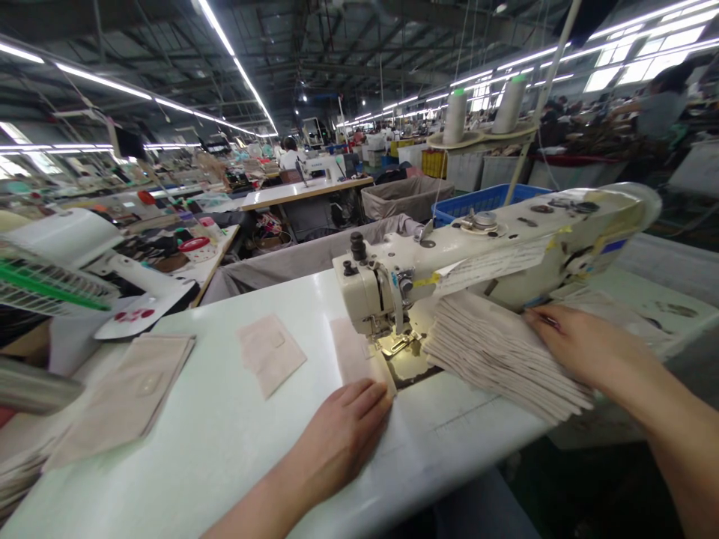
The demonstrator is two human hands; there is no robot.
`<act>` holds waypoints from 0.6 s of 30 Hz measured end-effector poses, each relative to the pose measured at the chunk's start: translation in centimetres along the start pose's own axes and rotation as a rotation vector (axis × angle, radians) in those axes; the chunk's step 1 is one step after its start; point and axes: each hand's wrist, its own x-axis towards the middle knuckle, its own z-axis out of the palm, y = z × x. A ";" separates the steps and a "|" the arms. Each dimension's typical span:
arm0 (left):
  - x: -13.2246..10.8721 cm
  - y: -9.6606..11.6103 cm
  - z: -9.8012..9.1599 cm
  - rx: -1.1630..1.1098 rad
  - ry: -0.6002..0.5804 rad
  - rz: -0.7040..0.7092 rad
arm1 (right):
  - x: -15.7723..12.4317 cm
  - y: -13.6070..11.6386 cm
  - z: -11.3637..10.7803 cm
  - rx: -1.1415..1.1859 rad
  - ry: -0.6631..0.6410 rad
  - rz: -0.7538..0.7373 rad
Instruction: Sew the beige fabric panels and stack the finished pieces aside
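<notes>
Wide pale bench [213, 442], cream sewing machine [449, 258] standing on it! Alongside, a fanned beige stack [494, 352], the right grip [573, 337] bent at its right side, whether pinching I can't tell. Left grip [353, 425] lies flattened over a beige piece [351, 353] at the machine's left end, hold unclear; one patch [272, 355] lies apart, further left.

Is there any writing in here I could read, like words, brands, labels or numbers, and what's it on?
Nothing can be read with certainty.
Paper strip on the near sewing machine: lines of writing, too blurred.
Far sewing machine: brand-like lettering, too small.
Table: ruler-like marks near its front edge, too faint.
</notes>
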 end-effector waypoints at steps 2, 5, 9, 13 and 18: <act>0.2 -0.4 -0.1 -0.006 0.015 0.008 | 0.7 0.7 0.4 0.022 -0.097 0.007; 0.4 -1.0 -0.2 -0.011 0.022 0.019 | 1.3 1.4 0.8 0.081 -0.178 -0.006; 0.7 -1.8 -0.2 -0.017 0.023 0.012 | 1.7 1.8 1.0 0.133 -0.181 -0.005; 0.9 -2.5 -0.2 -0.022 -0.004 0.001 | 1.7 1.3 0.7 0.173 -0.119 -0.010; 1.4 -3.3 -0.3 -0.024 0.015 0.003 | 1.7 0.6 -0.1 0.202 0.011 -0.038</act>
